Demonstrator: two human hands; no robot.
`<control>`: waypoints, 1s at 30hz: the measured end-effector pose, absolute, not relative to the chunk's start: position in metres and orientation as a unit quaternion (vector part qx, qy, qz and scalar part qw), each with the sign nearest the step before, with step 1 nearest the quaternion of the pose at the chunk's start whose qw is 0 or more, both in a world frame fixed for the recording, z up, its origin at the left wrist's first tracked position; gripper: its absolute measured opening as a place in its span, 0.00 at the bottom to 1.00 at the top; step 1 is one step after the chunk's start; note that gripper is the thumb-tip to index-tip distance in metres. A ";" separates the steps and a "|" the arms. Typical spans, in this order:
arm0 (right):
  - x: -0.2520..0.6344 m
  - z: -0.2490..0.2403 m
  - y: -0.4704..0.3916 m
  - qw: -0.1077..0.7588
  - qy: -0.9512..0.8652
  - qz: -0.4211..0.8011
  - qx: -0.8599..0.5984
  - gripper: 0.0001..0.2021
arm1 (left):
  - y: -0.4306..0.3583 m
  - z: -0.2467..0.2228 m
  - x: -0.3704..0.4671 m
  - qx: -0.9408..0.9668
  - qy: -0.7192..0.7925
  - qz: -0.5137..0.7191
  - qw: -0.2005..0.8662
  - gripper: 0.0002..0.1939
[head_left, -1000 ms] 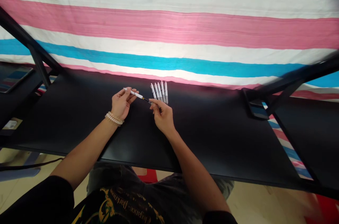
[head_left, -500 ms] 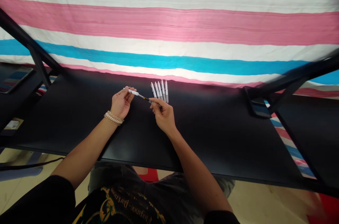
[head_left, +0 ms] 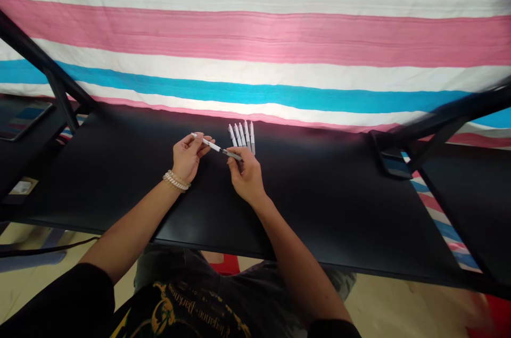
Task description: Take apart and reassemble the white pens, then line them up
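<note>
Head view, left hand: fingers pinched around white end of pen.
Right hand: fingertips gripping pen's dark end.
Pen: slanted above tabletop.
Row of pens: lying just beyond right hand.

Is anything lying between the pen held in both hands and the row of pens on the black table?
Nothing visible does. The white pen spans the left hand and right hand; only bare black table separates it from the row of white pens just behind.
</note>
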State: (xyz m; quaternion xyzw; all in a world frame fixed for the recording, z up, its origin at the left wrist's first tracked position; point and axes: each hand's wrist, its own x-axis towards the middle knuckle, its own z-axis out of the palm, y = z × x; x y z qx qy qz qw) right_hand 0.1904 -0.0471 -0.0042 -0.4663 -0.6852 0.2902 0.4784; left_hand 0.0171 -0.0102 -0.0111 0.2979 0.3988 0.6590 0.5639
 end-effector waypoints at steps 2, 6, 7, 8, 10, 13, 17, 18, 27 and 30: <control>0.188 -0.003 -0.049 0.479 -0.703 0.264 -0.454 0.11 | -0.012 -0.012 0.020 0.307 0.396 0.652 0.568 0.16; 0.187 -0.006 -0.049 0.486 -0.699 0.257 -0.458 0.10 | -0.014 -0.012 0.022 0.302 0.399 0.647 0.576 0.16; 0.187 -0.007 -0.049 0.484 -0.693 0.268 -0.463 0.10 | -0.014 -0.012 0.023 0.302 0.398 0.645 0.578 0.16; 0.188 -0.009 -0.048 0.480 -0.686 0.283 -0.469 0.09 | -0.014 -0.012 0.023 0.302 0.397 0.644 0.580 0.16; 0.188 -0.010 -0.048 0.471 -0.676 0.312 -0.473 0.09 | -0.014 -0.012 0.023 0.303 0.397 0.642 0.583 0.16; 0.188 -0.012 -0.048 0.476 -0.675 0.318 -0.465 0.10 | -0.013 -0.012 0.023 0.302 0.397 0.641 0.583 0.16; 0.187 -0.014 -0.046 0.494 -0.692 0.287 -0.441 0.15 | -0.013 -0.014 0.023 0.304 0.395 0.648 0.576 0.17; 0.187 -0.014 -0.046 0.493 -0.691 0.293 -0.440 0.15 | -0.012 -0.015 0.022 0.305 0.394 0.649 0.575 0.18; 0.188 -0.017 -0.043 0.498 -0.675 0.323 -0.439 0.15 | -0.012 -0.014 0.022 0.316 0.401 0.647 0.566 0.18; 0.189 -0.018 -0.042 0.503 -0.650 0.367 -0.436 0.17 | -0.013 -0.011 0.022 0.325 0.403 0.650 0.556 0.19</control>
